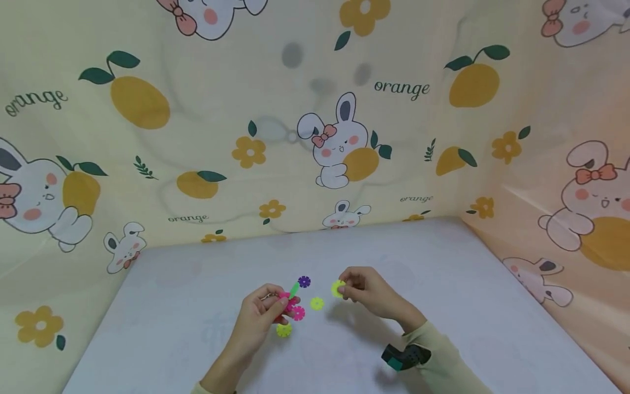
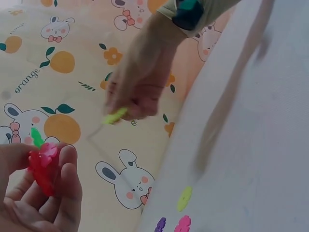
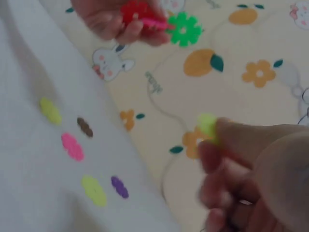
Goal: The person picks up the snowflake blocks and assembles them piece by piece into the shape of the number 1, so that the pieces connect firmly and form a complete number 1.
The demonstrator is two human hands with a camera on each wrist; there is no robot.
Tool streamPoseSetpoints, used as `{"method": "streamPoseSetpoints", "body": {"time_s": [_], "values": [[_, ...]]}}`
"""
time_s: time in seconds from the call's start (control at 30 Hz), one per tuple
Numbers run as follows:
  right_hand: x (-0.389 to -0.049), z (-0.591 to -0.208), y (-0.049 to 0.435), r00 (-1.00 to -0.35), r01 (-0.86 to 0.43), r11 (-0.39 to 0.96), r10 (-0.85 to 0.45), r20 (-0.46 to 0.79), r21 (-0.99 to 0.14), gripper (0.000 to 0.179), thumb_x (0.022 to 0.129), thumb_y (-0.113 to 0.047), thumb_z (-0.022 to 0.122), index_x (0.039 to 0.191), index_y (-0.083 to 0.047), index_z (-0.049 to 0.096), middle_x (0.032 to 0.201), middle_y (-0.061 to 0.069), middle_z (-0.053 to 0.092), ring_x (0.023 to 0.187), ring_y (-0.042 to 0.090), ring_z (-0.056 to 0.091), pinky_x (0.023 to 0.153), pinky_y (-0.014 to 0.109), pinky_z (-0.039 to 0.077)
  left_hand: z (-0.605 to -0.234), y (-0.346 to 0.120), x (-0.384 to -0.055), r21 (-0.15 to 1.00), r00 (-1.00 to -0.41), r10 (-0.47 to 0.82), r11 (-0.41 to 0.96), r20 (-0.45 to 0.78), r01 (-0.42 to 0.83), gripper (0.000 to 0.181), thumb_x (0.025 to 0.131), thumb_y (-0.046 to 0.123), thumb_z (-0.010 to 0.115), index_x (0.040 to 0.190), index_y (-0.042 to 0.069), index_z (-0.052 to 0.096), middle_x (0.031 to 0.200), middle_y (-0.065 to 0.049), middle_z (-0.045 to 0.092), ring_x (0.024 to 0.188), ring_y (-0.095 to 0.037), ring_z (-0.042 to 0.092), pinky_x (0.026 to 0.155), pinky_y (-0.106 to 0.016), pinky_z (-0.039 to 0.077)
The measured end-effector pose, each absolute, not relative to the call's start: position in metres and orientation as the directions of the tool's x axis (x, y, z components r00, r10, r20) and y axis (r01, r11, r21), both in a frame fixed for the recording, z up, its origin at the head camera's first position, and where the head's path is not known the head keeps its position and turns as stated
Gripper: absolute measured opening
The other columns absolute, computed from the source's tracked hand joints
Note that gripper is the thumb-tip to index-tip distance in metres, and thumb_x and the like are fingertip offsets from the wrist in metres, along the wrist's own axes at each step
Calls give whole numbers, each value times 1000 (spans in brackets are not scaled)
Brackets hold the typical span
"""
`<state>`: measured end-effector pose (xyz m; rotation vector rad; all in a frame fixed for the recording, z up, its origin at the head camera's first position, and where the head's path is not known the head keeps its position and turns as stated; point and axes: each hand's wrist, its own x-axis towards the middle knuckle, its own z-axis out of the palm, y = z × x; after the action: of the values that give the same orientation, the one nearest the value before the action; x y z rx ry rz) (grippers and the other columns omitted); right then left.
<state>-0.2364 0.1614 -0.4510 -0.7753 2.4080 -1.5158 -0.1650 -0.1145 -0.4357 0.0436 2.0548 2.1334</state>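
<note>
My left hand (image 1: pixel 258 312) holds a small cluster of notched plastic discs between thumb and fingers. In the right wrist view the cluster is a red disc (image 3: pixel 133 13), a pink disc (image 3: pixel 153 22) seen edge-on and a green disc (image 3: pixel 184 30), joined together. Off to its right, my right hand (image 1: pixel 374 293) pinches a single yellow disc (image 1: pixel 337 288) above the table. Below the hands lie a purple disc (image 1: pixel 304 282), a pink disc (image 1: pixel 298 313) and two yellow discs, one nearer the middle (image 1: pixel 317 303) and one nearer me (image 1: pixel 284 330). A brown disc (image 3: pixel 85 127) shows only in the right wrist view.
The white table (image 1: pixel 443 262) runs back to a cloth backdrop (image 1: pixel 275 82) printed with rabbits and oranges. More of that cloth hangs along the left and right sides. A dark band (image 1: pixel 407 357) sits on the right sleeve.
</note>
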Motion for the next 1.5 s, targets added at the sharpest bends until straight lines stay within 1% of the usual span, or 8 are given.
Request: {"method": "streamPoseSetpoints", "body": {"time_s": [0.17, 0.3, 0.57, 0.73, 1.03, 1.2, 1.37, 1.5], "values": [[-230, -443, 155, -865, -353, 218, -446, 229, -910, 11, 100, -10, 63, 99, 0, 67, 75, 13, 65, 63, 6, 54, 57, 28, 51, -436, -115, -163, 997, -981, 178, -19, -73, -77, 30, 101, 13, 62, 125, -1, 53, 112, -22, 75, 83, -13, 71, 72, -21, 58], [-225, -442, 151, -869, -347, 179, -430, 244, -921, 12, 101, -9, 61, 98, 1, 66, 76, 11, 63, 62, 7, 54, 57, 24, 51, -437, -114, -161, 999, -971, 232, -4, -51, -54, 32, 101, 13, 60, 128, -3, 57, 109, -23, 74, 81, -11, 68, 70, -21, 56], [-216, -446, 144, -841, -351, 131, -479, 251, -927, 18, 105, -12, 54, 99, 1, 66, 77, 12, 62, 62, 9, 54, 58, 27, 53, -439, -109, -162, 997, -955, 288, 28, -71, -66, 26, 101, 14, 62, 123, -1, 61, 96, -2, 76, 81, -11, 67, 68, -21, 55], [-210, -445, 139, -824, -357, 87, -499, 270, -930, 17, 104, -9, 55, 101, 3, 66, 78, 20, 63, 62, 8, 56, 57, 28, 54, -442, -108, -162, 999, -950, 309, 23, -43, -38, 28, 99, 13, 64, 122, -3, 60, 95, 1, 75, 80, -10, 67, 68, -20, 54], [-202, -444, 129, -828, -271, 29, -517, 217, -962, 19, 102, -7, 59, 110, 9, 61, 85, 37, 67, 63, 7, 63, 62, 27, 57, -445, -105, -160, 997, -964, 264, 72, -22, -3, 23, 98, 14, 67, 117, 0, 64, 98, -11, 75, 80, -13, 67, 68, -21, 56], [-197, -441, 127, -824, -264, 45, -530, 201, -964, 20, 102, -13, 59, 111, 4, 64, 88, 29, 72, 65, 7, 65, 64, 25, 58, -447, -103, -161, 991, -970, 241, 123, 17, 48, 21, 97, 16, 68, 113, 3, 67, 99, -17, 75, 78, -12, 68, 67, -21, 56], [-196, -442, 126, -813, -276, 43, -543, 209, -960, 19, 103, -13, 58, 112, 3, 65, 91, 33, 70, 66, 7, 66, 65, 24, 58, -446, -102, -159, 986, -967, 248, 135, 63, 99, 21, 97, 19, 68, 111, 4, 69, 96, -16, 74, 79, -15, 69, 69, -22, 57], [-195, -442, 125, -807, -281, 42, -552, 212, -959, 19, 103, -13, 58, 111, 3, 66, 90, 31, 71, 66, 7, 66, 65, 24, 58, -447, -102, -158, 983, -961, 260, 128, 96, 133, 20, 98, 18, 68, 111, 4, 69, 95, -16, 74, 80, -21, 69, 69, -23, 58]]}}
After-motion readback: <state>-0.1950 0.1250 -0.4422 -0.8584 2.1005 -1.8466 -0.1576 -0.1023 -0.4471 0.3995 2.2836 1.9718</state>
